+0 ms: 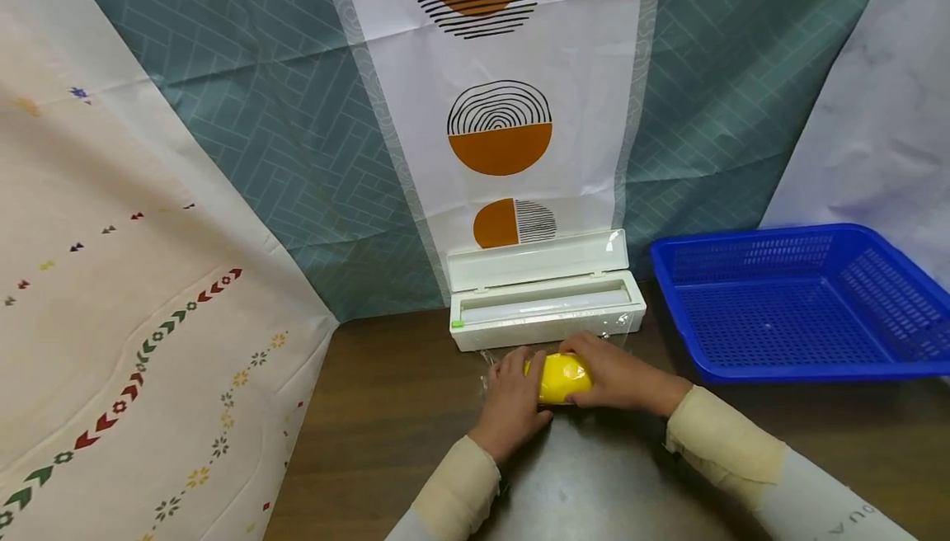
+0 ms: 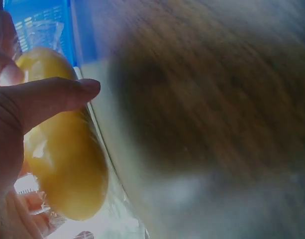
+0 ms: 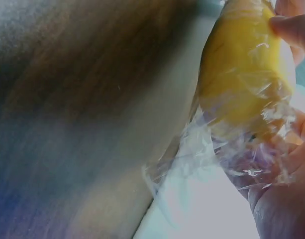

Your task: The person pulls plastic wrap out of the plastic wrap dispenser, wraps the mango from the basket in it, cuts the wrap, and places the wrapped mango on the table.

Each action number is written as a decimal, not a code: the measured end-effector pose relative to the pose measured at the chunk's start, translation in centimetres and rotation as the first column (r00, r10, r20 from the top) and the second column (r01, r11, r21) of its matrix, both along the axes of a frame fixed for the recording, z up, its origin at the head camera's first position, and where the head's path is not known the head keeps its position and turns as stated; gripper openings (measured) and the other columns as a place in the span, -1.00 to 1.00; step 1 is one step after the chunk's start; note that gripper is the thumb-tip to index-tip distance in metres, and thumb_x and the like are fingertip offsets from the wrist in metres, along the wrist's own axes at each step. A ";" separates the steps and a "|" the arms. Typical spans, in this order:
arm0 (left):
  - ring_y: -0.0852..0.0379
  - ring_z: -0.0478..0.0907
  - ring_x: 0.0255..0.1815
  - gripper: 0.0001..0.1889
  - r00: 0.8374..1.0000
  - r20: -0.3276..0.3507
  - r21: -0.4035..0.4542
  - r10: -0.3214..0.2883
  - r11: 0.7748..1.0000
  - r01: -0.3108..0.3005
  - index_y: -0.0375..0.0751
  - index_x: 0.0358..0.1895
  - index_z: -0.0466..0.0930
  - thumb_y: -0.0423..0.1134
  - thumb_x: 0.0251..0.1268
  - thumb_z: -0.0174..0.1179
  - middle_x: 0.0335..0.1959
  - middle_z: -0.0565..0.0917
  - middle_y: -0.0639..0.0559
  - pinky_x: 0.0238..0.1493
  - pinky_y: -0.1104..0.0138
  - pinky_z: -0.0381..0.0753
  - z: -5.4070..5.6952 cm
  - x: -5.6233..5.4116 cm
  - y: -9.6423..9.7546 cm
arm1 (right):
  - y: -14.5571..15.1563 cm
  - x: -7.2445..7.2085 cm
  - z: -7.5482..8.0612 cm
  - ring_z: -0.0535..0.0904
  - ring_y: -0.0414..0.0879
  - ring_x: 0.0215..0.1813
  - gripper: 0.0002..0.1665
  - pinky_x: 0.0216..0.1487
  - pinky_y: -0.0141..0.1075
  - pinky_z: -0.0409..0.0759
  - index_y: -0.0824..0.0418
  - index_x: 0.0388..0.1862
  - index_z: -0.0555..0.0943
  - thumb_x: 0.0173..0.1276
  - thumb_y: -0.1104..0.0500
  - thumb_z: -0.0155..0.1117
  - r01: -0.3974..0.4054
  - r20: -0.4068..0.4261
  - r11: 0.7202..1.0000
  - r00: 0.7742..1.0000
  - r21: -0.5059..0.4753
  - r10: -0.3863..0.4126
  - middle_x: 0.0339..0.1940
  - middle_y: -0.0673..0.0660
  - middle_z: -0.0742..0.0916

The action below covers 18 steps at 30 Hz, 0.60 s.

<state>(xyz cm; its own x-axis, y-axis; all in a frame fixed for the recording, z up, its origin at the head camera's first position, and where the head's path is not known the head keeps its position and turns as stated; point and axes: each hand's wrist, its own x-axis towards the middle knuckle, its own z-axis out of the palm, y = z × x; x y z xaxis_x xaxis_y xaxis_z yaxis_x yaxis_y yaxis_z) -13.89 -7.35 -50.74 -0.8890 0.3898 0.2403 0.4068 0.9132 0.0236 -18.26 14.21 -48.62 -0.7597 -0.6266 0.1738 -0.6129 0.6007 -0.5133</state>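
On my feed the left hand (image 1: 512, 399) grips the film-wrapped yellow object (image 1: 562, 378) at that hand's two o'clock, fingers curled round one end. The right hand (image 1: 616, 374) pinches the other end, at its own nine o'clock; a white dispenser (image 1: 519, 333) stands at the object's twelve.

I'm remotely holding the bare left hand (image 1: 510, 402) and bare right hand (image 1: 618, 372) close together, fingers curving inward, pale-sleeved forearms (image 1: 731, 446) slanting forward.
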 end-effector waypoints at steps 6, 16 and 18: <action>-0.04 0.44 0.25 0.04 0.998 -0.011 0.017 0.055 0.998 -0.055 -0.07 0.50 0.26 0.08 -0.11 0.60 0.22 0.49 -0.09 0.24 -0.01 0.42 0.0 0.2 -0.2 | 0.3 -0.6 0.8 0.50 -0.22 -0.18 -0.30 -0.13 -0.35 0.54 0.07 0.08 0.50 0.10 -0.23 0.54 0.021 0.083 0.999 0.996 -0.041 -0.017 -0.09 -0.03 0.63; 0.02 0.58 -0.08 -0.24 0.990 -0.104 0.046 0.092 0.995 -0.087 -0.02 0.21 0.46 -0.06 -0.16 0.62 -0.09 0.58 0.01 0.02 0.07 0.42 0.0 -0.4 -0.9 | 0.8 -0.9 2.1 0.54 -0.20 -0.14 -0.39 -0.06 -0.33 0.57 0.05 0.11 0.52 0.22 -0.22 0.46 0.023 0.199 0.997 0.980 -0.074 -0.008 -0.05 -0.03 0.68; 0.02 0.58 -0.10 -0.26 0.991 -0.102 0.030 0.085 0.996 -0.082 -0.02 0.21 0.47 -0.05 -0.13 0.60 -0.10 0.59 0.01 0.01 0.07 0.42 0.1 -0.6 -1.1 | 0.7 -0.6 2.3 0.53 -0.19 -0.12 -0.35 -0.06 -0.30 0.57 0.08 0.16 0.52 0.24 -0.23 0.45 0.025 0.147 0.999 0.989 -0.046 -0.018 0.01 0.00 0.66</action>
<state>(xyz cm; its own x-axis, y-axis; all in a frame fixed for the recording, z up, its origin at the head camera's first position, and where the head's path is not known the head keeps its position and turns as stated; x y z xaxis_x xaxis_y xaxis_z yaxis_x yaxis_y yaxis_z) -14.45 -8.41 -50.62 -0.8880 0.3077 0.3416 0.3305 0.9438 0.0091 -18.91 14.91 -46.30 -0.7921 -0.6039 0.0891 -0.5166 0.5855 -0.6248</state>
